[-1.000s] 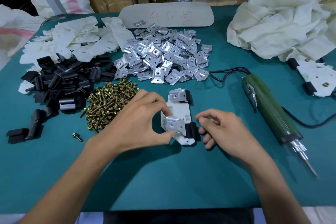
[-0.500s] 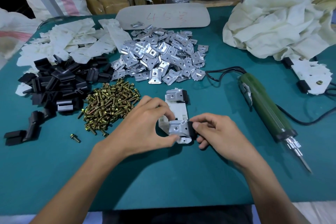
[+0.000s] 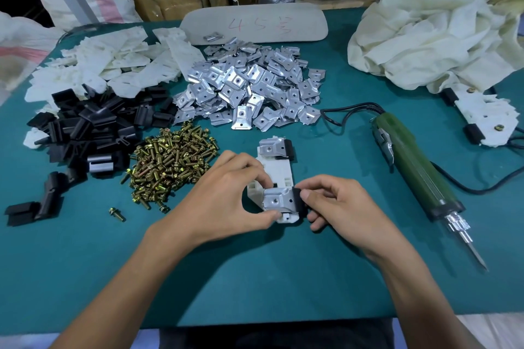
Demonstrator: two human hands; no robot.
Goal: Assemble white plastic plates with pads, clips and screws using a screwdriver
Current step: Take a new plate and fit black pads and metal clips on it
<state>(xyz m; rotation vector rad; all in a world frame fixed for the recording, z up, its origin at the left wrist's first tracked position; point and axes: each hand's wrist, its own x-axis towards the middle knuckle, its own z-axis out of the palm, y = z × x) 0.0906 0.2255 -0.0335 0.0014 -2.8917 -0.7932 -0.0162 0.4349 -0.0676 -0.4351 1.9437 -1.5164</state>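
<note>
The white plastic plate lies flat on the green table, close in front of the person and between both hands. The left hand has its grip closed on the near clip, a bent metal piece seated on the plate's near end, with the thumb at its near edge and the forefinger at its far edge. The right hand has its grip pinched on the black pad at that clip's right side. A far clip with its own dark pad sits on the plate's other end. Just left of the plate lies a heap of brass screws, and beyond it a heap of loose clips. The green screwdriver rests on the table to the right, apart from both hands, tip pointing toward the person
</note>
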